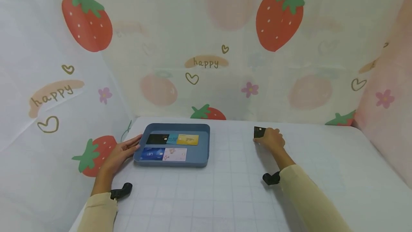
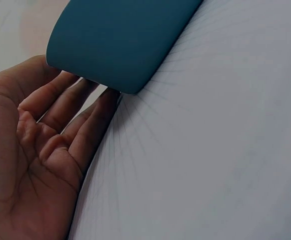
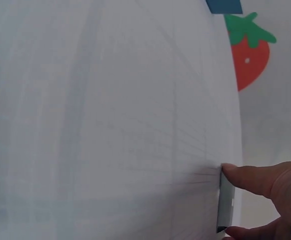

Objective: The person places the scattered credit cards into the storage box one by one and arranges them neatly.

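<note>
My right hand [image 1: 271, 139] pinches a black card [image 1: 259, 132] by its edges above the back right part of the table. Seen from the right wrist, that card [image 3: 226, 200] is nearly edge-on between thumb and fingers. At the left, my left hand [image 1: 120, 155] touches the left side of a blue-grey tray [image 1: 202, 160] with its fingers extended. Inside the tray lie a black card [image 1: 157, 139], a partly covered teal card [image 1: 172, 139], a yellow card [image 1: 187, 139], a blue card [image 1: 152, 154] and a white card with a pink pattern [image 1: 175, 154].
A white table [image 1: 225, 196] with a faint grid spreads in front and to the right of the tray. Strawberry-printed cloth walls [image 1: 212, 88] enclose it at the back and both sides. Each wrist wears a black camera mount [image 1: 271, 178].
</note>
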The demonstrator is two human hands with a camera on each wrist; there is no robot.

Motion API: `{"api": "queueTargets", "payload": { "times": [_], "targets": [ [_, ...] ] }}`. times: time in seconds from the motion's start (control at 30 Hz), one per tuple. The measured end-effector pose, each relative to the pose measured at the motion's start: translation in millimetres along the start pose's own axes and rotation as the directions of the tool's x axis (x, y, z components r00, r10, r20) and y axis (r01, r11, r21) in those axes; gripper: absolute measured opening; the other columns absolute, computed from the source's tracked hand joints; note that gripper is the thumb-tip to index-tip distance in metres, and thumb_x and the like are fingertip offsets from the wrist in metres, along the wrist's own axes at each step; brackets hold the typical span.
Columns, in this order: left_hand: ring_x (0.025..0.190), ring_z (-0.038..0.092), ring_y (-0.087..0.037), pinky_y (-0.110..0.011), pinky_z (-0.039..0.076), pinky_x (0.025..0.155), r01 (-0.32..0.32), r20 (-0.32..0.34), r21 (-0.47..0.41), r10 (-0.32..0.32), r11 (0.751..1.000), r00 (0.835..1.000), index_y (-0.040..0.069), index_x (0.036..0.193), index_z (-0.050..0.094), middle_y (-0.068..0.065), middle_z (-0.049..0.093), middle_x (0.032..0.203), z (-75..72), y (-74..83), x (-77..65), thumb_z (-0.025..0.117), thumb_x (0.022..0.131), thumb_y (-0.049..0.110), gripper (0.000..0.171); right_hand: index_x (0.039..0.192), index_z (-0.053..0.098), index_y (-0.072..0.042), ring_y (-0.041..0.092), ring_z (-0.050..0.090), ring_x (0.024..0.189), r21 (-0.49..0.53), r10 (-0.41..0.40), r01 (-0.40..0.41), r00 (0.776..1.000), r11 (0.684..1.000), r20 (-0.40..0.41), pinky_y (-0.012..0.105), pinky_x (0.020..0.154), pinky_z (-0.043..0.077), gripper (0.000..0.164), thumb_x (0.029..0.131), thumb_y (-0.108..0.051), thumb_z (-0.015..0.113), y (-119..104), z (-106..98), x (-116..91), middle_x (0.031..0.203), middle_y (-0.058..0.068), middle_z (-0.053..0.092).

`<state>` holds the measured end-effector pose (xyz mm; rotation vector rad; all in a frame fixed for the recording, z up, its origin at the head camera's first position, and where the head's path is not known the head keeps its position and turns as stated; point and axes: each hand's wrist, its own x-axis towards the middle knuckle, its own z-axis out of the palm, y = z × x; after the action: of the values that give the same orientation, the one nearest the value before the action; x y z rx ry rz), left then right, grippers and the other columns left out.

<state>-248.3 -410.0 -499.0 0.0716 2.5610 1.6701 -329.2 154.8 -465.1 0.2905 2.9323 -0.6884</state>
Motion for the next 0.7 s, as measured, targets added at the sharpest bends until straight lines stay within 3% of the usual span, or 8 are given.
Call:
{"api": "queueTargets", "payload": {
  "times": [0.13, 0.37, 0.7],
  "targets": [
    [0.149, 0.034, -0.027, -0.042, 0.036, 0.113, 0.005, 0.006, -0.002, -0.005, 1.0, 1.0, 0.022, 0.157, 0.04, -0.004, 0.039, 0.16, -0.7, -0.5, -0.4, 0.062, 0.102, 0.04, 0.063, 0.124, 0.056, 0.011, 0.047, 0.055, 0.109, 0.01, 0.002, -0.003, 1.0, 1.0, 0.028, 0.054, 0.083, 0.05, 0.066, 0.086, -0.037, 0.079, 1.2, -1.6, 0.2, 0.115, 0.03, 0.053],
    [0.149, 0.034, -0.027, -0.017, 0.041, 0.102, -0.006, 0.016, -0.034, 0.007, 0.999, 1.0, 0.021, 0.158, 0.04, -0.004, 0.039, 0.16, -1.6, -1.8, -2.3, 0.061, 0.102, 0.039, 0.062, 0.119, 0.058, 0.011, 0.046, 0.056, 0.109, 0.035, -0.013, 0.011, 0.998, 0.999, 0.061, 0.054, 0.086, 0.049, 0.06, 0.085, -0.032, 0.08, 1.8, -5.6, -3.8, 0.118, 0.031, 0.053],
    [0.149, 0.034, -0.027, -0.014, 0.041, 0.101, -0.018, 0.02, -0.036, 0.019, 0.999, 1.0, 0.021, 0.158, 0.04, -0.005, 0.039, 0.16, -1.9, -0.7, -3.4, 0.06, 0.103, 0.035, 0.06, 0.127, 0.054, 0.005, 0.042, 0.056, 0.116, 0.159, -0.048, 0.045, 0.999, 0.986, 0.018, 0.052, 0.092, 0.045, 0.062, 0.08, -0.023, 0.082, 10.0, -3.8, -4.5, 0.131, 0.027, 0.058]
  ]
}}
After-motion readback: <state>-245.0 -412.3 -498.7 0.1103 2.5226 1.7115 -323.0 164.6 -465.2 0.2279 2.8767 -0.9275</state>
